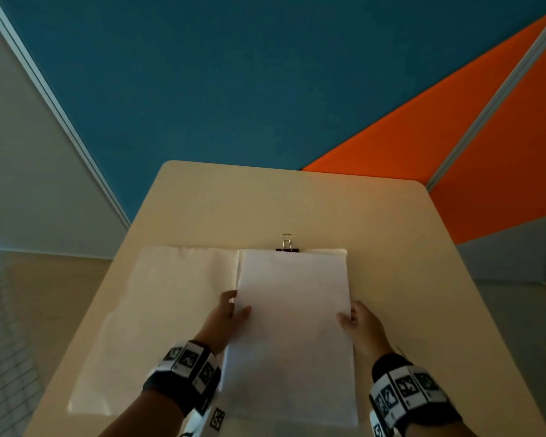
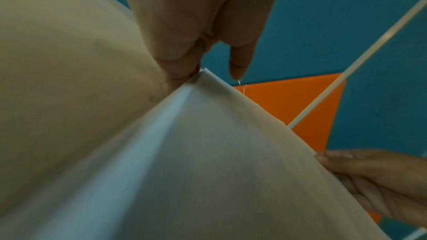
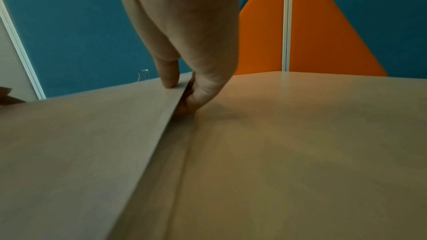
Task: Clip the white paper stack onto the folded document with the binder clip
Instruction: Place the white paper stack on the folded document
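**Both hands hold the paper stack over the folded document**

We see the white paper stack (image 1: 292,326) held at its two long edges above the pale surface (image 1: 265,200); its far end lies over the right half of the folded document (image 1: 158,304), which is spread flat on the surface and reaches well to the left of the stack; a strip of the document also shows just past the stack's far right corner. The left hand (image 1: 226,313) pinches the stack's left edge, thumb on top and fingers curled beneath; from the left wrist we see those fingers (image 2: 182,65) tucked under the edge where the sheets lift away from the document. The right hand (image 1: 360,320) pinches the right edge in the same manner; the right wrist view shows its thumb (image 3: 168,76) pressed on the top sheet and the other fingers folded under the edge, close to the surface.

The binder clip (image 1: 287,244) sits at the far edge of the papers, its black body level with the stack's top edge and one wire handle pointing away from us; we cannot tell whether it grips the stack, the document or both. Neither hand touches it.

Behind the surface stand a blue panel (image 1: 234,74) and an orange panel (image 1: 438,137); both wrists wear black bands with printed markers (image 1: 186,364).
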A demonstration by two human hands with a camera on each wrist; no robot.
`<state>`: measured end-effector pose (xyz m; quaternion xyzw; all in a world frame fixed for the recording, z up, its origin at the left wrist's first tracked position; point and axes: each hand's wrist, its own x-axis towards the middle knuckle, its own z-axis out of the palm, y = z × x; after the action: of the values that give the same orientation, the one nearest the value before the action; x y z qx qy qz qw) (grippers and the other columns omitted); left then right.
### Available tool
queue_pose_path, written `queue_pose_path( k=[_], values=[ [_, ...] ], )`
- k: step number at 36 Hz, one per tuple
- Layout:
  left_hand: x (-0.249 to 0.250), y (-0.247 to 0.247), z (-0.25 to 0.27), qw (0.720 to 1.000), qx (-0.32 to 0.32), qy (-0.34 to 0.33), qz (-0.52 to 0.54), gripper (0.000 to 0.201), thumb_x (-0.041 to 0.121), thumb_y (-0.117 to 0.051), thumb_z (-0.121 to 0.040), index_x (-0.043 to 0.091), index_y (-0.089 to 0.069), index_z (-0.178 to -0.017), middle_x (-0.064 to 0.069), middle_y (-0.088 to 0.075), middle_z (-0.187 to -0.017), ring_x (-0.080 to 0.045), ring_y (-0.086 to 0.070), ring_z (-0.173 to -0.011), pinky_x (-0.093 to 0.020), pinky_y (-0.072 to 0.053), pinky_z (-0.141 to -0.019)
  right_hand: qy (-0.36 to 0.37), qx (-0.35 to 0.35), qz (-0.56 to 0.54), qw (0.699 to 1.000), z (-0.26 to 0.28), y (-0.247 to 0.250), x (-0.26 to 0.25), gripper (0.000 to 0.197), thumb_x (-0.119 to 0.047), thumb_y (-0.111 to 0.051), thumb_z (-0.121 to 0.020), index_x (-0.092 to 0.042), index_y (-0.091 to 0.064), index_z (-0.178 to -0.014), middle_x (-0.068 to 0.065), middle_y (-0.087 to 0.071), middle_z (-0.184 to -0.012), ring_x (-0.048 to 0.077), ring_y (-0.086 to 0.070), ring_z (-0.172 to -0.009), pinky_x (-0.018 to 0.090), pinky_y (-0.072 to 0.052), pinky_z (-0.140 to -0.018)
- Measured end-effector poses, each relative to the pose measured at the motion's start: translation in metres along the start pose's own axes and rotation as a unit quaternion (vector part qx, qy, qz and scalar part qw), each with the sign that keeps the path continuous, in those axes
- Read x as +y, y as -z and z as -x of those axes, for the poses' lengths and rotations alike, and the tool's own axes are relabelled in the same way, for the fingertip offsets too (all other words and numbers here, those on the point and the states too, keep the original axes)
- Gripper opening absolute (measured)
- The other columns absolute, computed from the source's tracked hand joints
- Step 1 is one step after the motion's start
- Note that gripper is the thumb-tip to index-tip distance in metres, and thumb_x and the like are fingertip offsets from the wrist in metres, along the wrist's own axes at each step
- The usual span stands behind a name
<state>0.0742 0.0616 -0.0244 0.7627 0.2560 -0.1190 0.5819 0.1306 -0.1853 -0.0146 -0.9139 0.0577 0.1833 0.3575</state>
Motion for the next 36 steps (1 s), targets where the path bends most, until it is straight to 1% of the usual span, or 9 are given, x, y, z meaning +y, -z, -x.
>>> queue_pose_path(
  k=[3, 4, 6, 10, 14, 22, 25, 29, 36],
  values=[
    [0.0, -0.004, 0.001, 0.998, 0.006, -0.017, -0.067, 0.051, 0.014, -0.055, -0.089, 0.008, -0.034, -0.135, -0.02, -0.06, -0.125, -0.032, -0.058, -0.113, -0.037, -0.046, -0.096, -0.004, 0.0, 0.016, 1.0, -0.002, -0.002, 0.001, 0.021, -0.019, -0.056, -0.087, -0.017, -0.042, -0.072, 0.003, -0.044, -0.069, 0.021, -0.046, -0.073, 0.032, -0.033, -0.069],
    [-0.001, -0.005, 0.001, 0.996, 0.003, -0.021, -0.085, 0.053, 0.013, -0.054, -0.09, 0.008, -0.031, -0.138, -0.019, -0.058, -0.129, -0.031, -0.056, -0.116, -0.034, -0.044, -0.096, -0.007, 0.0, 0.017, 1.0, -0.001, -0.002, 0.0, 0.012, -0.018, -0.057, -0.087, -0.013, -0.047, -0.081, 0.005, -0.048, -0.075, 0.021, -0.047, -0.078, 0.03, -0.034, -0.071],
    [-0.002, -0.006, 0.003, 0.991, -0.003, -0.027, -0.13, 0.061, 0.014, -0.053, -0.09, 0.009, -0.023, -0.143, -0.018, -0.052, -0.136, -0.03, -0.052, -0.121, -0.03, -0.041, -0.098, -0.006, 0.007, 0.015, 1.0, -0.002, -0.004, 0.002, 0.024, -0.018, -0.058, -0.086, -0.005, -0.051, -0.105, 0.008, -0.053, -0.086, 0.022, -0.049, -0.082, 0.029, -0.036, -0.074],
    [-0.004, -0.007, 0.006, 0.982, -0.014, -0.048, -0.181, 0.07, 0.015, -0.05, -0.091, 0.01, -0.008, -0.147, -0.016, -0.038, -0.147, -0.028, -0.042, -0.132, -0.028, -0.035, -0.104, 0.008, 0.029, 0.015, 0.999, 0.001, -0.009, 0.002, 0.038, -0.017, -0.058, -0.086, -0.003, -0.048, -0.12, 0.016, -0.062, -0.103, 0.028, -0.057, -0.095, 0.027, -0.037, -0.079],
    [-0.003, -0.01, 0.005, 0.978, 0.002, -0.058, -0.202, 0.071, 0.013, -0.051, -0.091, 0.007, -0.008, -0.147, -0.016, -0.032, -0.15, -0.028, -0.036, -0.136, -0.029, -0.032, -0.108, 0.017, 0.048, 0.019, 0.999, 0.003, -0.014, 0.002, 0.039, -0.017, -0.056, -0.087, -0.005, -0.046, -0.122, 0.021, -0.059, -0.124, 0.035, -0.056, -0.112, 0.036, -0.044, -0.09],
    [0.004, -0.015, 0.009, 0.968, 0.008, -0.024, -0.25, 0.07, 0.014, -0.049, -0.091, 0.005, -0.006, -0.147, -0.021, -0.025, -0.149, -0.033, -0.035, -0.133, -0.032, -0.031, -0.108, 0.023, 0.069, 0.035, 0.997, 0.001, -0.018, 0.005, 0.039, -0.016, -0.058, -0.086, -0.003, -0.047, -0.121, 0.022, -0.06, -0.123, 0.036, -0.057, -0.111, 0.036, -0.044, -0.089],
    [0.016, -0.011, 0.015, 0.943, -0.019, -0.04, -0.33, 0.078, 0.02, -0.051, -0.091, 0.0, 0.0, -0.146, -0.019, -0.019, -0.147, -0.033, -0.03, -0.133, -0.032, -0.025, -0.113, 0.021, 0.074, 0.043, 0.996, 0.001, -0.019, 0.005, 0.038, -0.016, -0.057, -0.086, -0.002, -0.047, -0.119, 0.023, -0.06, -0.121, 0.037, -0.058, -0.108, 0.038, -0.045, -0.087],
    [0.055, 0.018, 0.012, 0.916, -0.043, -0.12, -0.381, 0.077, 0.04, -0.054, -0.086, 0.003, -0.019, -0.144, -0.019, -0.03, -0.145, -0.036, -0.038, -0.127, -0.039, -0.029, -0.112, 0.017, 0.077, 0.048, 0.996, -0.001, -0.02, 0.008, 0.034, -0.015, -0.057, -0.086, -0.001, -0.048, -0.116, 0.024, -0.063, -0.113, 0.037, -0.06, -0.1, 0.031, -0.039, -0.075],
    [0.138, 0.034, -0.043, 0.899, -0.048, -0.187, -0.394, 0.056, 0.026, -0.053, -0.09, 0.006, -0.035, -0.139, -0.013, -0.053, -0.134, -0.025, -0.052, -0.12, -0.03, -0.039, -0.101, 0.016, 0.079, 0.043, 0.996, -0.003, -0.022, 0.013, 0.035, -0.016, -0.058, -0.086, -0.002, -0.049, -0.117, 0.022, -0.062, -0.119, 0.036, -0.058, -0.106, 0.037, -0.045, -0.084]
  ],
)
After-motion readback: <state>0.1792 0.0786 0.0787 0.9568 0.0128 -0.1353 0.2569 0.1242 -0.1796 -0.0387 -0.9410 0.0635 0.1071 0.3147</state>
